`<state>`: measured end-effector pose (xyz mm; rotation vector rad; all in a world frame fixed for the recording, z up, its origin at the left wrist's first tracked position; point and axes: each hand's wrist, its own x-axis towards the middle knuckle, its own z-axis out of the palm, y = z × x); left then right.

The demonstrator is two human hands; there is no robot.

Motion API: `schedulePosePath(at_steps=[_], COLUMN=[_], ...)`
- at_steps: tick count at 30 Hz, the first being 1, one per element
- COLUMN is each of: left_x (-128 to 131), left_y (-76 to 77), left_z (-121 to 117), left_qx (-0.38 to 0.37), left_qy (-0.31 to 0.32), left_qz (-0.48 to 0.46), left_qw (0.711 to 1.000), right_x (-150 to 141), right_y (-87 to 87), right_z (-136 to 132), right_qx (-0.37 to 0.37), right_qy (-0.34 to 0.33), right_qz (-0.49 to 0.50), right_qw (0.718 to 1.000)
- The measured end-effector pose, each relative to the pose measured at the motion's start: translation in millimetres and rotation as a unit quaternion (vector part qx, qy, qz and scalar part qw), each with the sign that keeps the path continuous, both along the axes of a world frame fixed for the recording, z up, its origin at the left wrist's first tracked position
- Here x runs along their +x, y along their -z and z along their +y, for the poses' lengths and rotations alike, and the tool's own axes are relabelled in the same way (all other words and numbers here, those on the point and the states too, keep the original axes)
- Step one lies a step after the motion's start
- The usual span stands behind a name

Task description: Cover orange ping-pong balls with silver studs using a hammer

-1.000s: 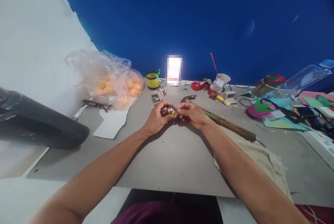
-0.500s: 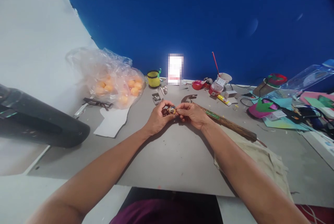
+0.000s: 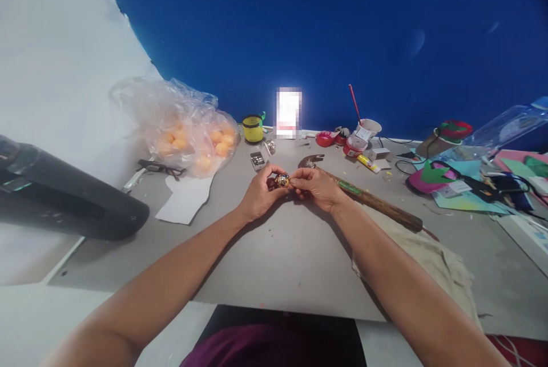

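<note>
A small orange ball [image 3: 282,180] with shiny silver studs over it sits in the fingers of my left hand [image 3: 262,193], which is closed around its left side just above the table. The thumb and fingers of my right hand [image 3: 314,185] are pinched together against the ball's right side; anything tiny between them is hidden. Behind my left hand lies a small open box [image 3: 257,161] of shiny silver pieces, with a clear lid or case [image 3: 270,146] beside it. The head of a claw hammer [image 3: 311,160] lies just beyond my right hand, its wooden handle passing behind my right wrist.
Clear plastic bags of orange balls [image 3: 222,143] and glasses [image 3: 161,169] lie left, near a dark cylinder [image 3: 77,193]. At the back stand a yellow cup [image 3: 253,129] and a bright screen [image 3: 289,113]. A beige cloth [image 3: 422,258], scissors [image 3: 479,187] and a plastic bottle [image 3: 505,124] lie right.
The ball has turned slightly between my fingers, so more silver studs face me and less orange shows. Both hands keep nearly the same place; the whole view has shifted a little.
</note>
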<state>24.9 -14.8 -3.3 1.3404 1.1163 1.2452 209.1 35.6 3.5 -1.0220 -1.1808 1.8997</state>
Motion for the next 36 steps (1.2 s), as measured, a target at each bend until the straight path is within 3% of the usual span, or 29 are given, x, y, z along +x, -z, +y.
schedulePosePath(at_steps=[29, 36], left_x=[2.1, 7.1], left_y=[0.9, -0.3], left_z=[-3.0, -5.8], left_qx=[-0.002, 0.003], left_qy=[-0.023, -0.059], left_qz=[0.024, 0.033], left_qw=[0.999, 0.998], right_x=[-3.2, -2.7], right_y=[-1.2, -6.8], right_z=[-1.2, -2.9], right_qx=[-0.047, -0.034], right_qy=[0.024, 0.004], right_qz=[0.008, 0.019], right_qw=[0.999, 0.999])
